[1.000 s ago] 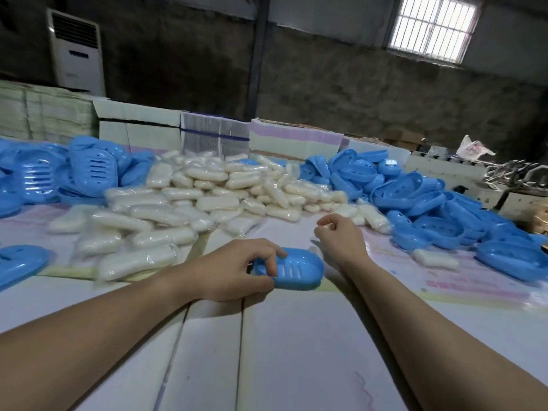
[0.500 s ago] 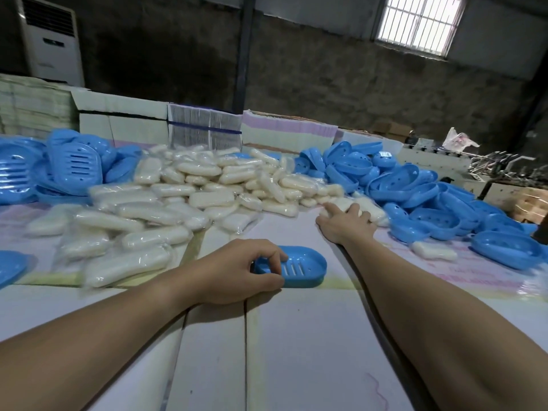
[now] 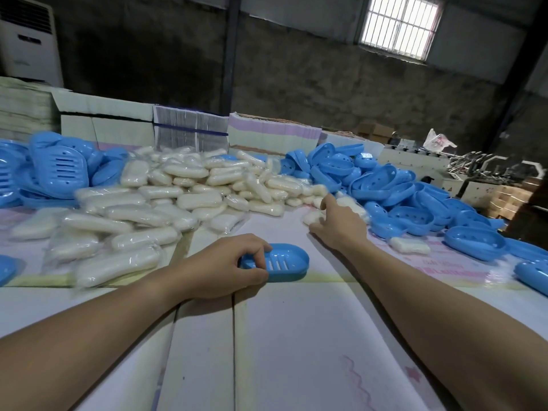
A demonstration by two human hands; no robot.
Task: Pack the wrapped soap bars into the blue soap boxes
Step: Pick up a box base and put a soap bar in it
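Wrapped white soap bars in clear film (image 3: 166, 203) lie heaped across the middle of your pale sheet-covered table (image 3: 296, 336), far too many and too overlapped to count; call it several dozen. One stray bar (image 3: 410, 246) sits apart on the right. Your left hand (image 3: 219, 266) pinches the near end of one slotted blue plastic soap box (image 3: 281, 262), thumb and curled fingers around its rim, holding it flat on the table in front of you. Your right hand (image 3: 338, 221) reaches to the pile's right edge, fingers spread over a blurred bar (image 3: 314, 216); I cannot tell whether they have closed on it. Loose blue box halves (image 3: 394, 188) pile up on the right, and more (image 3: 56, 170) on the left, dozens in all. Judging by that, packing has barely dented the stock: no filled box shows anywhere.
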